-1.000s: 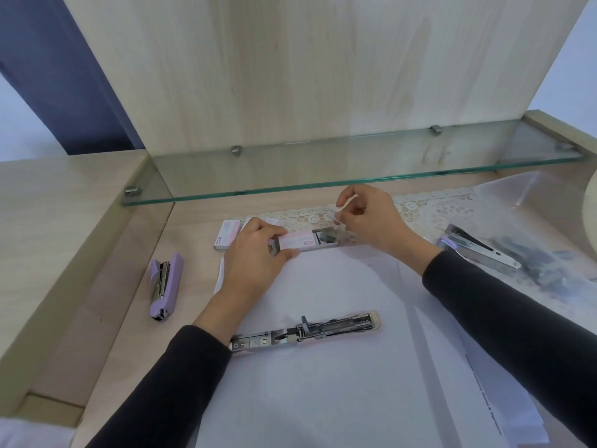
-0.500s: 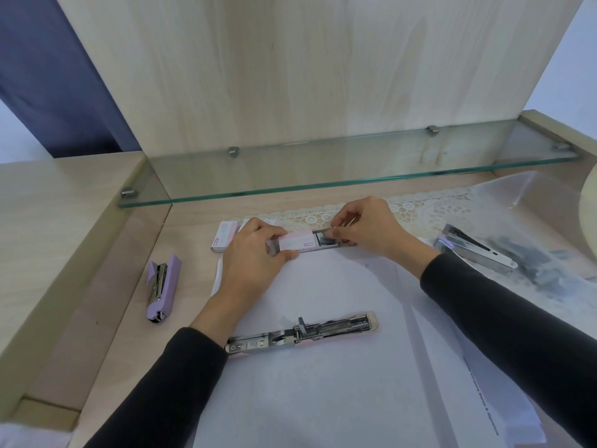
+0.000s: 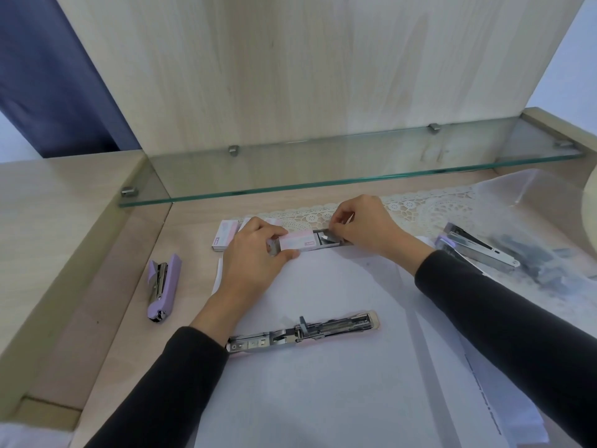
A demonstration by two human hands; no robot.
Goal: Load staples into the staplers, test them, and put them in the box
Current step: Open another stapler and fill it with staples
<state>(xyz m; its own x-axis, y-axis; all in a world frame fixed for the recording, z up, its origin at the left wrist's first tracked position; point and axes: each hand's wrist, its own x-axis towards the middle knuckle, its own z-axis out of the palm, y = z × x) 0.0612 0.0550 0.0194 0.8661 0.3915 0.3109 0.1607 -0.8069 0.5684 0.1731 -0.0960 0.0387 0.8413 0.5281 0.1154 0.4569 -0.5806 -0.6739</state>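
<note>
My left hand (image 3: 255,253) grips the pink-and-white sleeve of a small staple box (image 3: 297,243) at the far middle of the desk. The box's inner tray is slid out to the right, and my right hand (image 3: 361,226) pinches a strip of staples (image 3: 326,237) at the open tray. A stapler (image 3: 303,331) lies unfolded flat on white paper (image 3: 323,383) nearer me, its metal staple channel exposed. A closed lilac stapler (image 3: 161,287) lies on the desk at left. Another opened stapler (image 3: 478,247) rests at right.
More pink staple boxes (image 3: 224,236) sit behind my left hand. A clear plastic bag (image 3: 549,247) with dark metal pieces lies at right over a lace mat (image 3: 420,208). A glass shelf (image 3: 323,169) overhangs the desk's back. A raised wooden ledge (image 3: 48,237) borders the left.
My right hand dropped from above the box onto the open tray and now pinches the staples there. My left hand kept its grip on the sleeve.
</note>
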